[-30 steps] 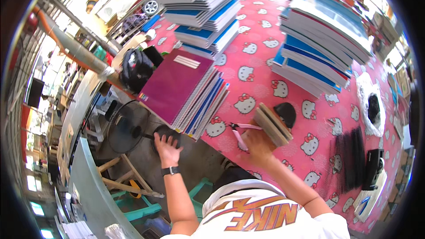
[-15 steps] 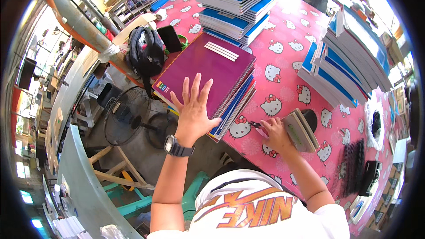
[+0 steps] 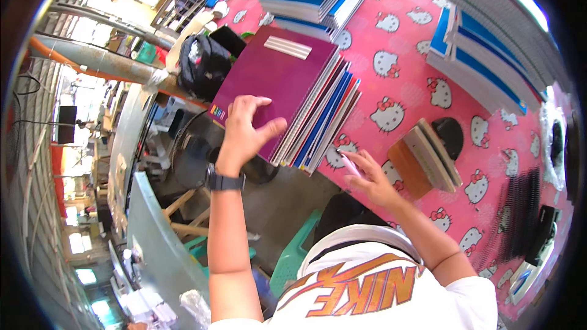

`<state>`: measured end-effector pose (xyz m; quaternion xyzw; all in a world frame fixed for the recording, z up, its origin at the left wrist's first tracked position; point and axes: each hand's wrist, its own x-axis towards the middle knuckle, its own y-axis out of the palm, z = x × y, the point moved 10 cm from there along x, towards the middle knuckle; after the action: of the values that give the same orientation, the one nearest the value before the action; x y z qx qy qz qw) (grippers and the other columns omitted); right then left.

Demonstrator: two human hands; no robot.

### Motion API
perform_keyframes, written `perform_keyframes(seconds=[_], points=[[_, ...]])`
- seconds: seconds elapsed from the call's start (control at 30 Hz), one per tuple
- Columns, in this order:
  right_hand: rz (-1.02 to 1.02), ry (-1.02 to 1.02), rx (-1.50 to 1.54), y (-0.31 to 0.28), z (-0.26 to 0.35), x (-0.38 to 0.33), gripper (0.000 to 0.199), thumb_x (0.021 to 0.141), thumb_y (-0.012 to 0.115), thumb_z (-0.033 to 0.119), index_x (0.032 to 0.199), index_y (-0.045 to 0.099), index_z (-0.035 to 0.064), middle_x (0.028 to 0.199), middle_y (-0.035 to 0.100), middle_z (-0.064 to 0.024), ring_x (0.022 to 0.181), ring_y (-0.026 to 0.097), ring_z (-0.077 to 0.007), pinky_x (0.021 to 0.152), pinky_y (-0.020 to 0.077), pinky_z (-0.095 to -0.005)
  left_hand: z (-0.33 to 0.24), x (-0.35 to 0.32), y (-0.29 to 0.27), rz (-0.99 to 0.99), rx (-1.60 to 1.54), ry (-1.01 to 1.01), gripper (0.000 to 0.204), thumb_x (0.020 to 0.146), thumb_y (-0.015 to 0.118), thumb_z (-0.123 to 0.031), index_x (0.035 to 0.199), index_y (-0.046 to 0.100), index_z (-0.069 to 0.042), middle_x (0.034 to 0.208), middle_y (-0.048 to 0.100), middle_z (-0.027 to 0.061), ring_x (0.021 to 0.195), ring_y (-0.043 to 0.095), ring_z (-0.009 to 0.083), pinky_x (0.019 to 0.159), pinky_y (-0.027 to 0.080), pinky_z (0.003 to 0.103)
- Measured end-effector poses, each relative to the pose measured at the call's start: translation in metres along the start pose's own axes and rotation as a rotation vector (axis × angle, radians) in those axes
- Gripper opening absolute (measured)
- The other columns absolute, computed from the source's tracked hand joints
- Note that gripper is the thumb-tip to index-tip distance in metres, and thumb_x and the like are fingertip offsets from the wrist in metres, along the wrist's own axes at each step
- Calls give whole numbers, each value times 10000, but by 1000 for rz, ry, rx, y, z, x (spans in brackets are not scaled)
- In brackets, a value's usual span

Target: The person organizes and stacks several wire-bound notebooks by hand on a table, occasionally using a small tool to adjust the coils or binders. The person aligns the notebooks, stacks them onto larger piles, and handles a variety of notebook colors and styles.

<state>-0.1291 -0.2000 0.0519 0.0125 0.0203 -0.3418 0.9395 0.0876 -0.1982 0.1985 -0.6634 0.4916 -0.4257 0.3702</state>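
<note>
A spiral-bound purple notebook (image 3: 278, 79) lies on top of a stack of notebooks (image 3: 324, 122) at the table's near-left edge. Over its lower corner is my left hand (image 3: 244, 134), a dark watch on the wrist. Its fingers curl slightly with the thumb held apart and nothing in them; whether they touch the cover is hard to tell. White strips (image 3: 287, 47) lie across the far part of that cover. To the right of the stack, my right hand (image 3: 374, 180) grips a slim pink-handled tool (image 3: 350, 165) with a dark tip; its exact kind does not show.
Tall piles of blue-covered spiral books (image 3: 293, 3) stand beyond the stack, with more books (image 3: 483, 64) at right. Worn blocks (image 3: 431, 156) and black binding coils (image 3: 513, 220) rest on the pink table. A black backpack (image 3: 205, 64) sits left, above a fan (image 3: 202, 146).
My view has shifted. My left hand has drawn back toward the notebook's near corner, its spread fingers now curled. The right hand has lifted with the pink-handled tool. The stack's edges look more fanned out.
</note>
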Motion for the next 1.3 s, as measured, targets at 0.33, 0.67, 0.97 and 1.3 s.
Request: perform_keyframes(seconds=[0.33, 0.67, 0.97, 1.3], points=[[-61, -710, -501, 46, 87, 22, 465, 634, 671, 125, 1087, 566, 131, 986, 522, -85, 888, 510, -263, 743, 418, -386, 18, 11, 27, 302, 26, -216, 675, 436, 875, -453, 867, 540, -56, 884, 464, 72, 863, 457, 232, 807, 415, 341], [-105, -721, -609, 53, 82, 24, 501, 607, 696, 124, 1092, 572, 143, 1033, 527, -72, 908, 504, -250, 752, 397, -379, 25, 5, 28, 310, -60, -220, 616, 507, 871, -395, 923, 542, -81, 931, 440, 17, 854, 423, 160, 832, 394, 287], [-122, -765, -632, 53, 83, 26, 475, 630, 702, 147, 1082, 553, 157, 1025, 526, -54, 913, 504, -228, 733, 389, -361, 21, 5, 26, 298, -54, -182, 508, 599, 837, -337, 930, 546, -84, 945, 438, 10, 855, 409, 147, 819, 387, 283], [46, -647, -389, 55, 69, 36, 443, 679, 669, 86, 1111, 571, 95, 958, 581, -69, 861, 544, -217, 734, 452, -367, 39, 3, 18, -76, -1, -311, 438, 711, 737, -452, 840, 587, -62, 839, 558, 62, 753, 541, 182, 687, 446, 304]])
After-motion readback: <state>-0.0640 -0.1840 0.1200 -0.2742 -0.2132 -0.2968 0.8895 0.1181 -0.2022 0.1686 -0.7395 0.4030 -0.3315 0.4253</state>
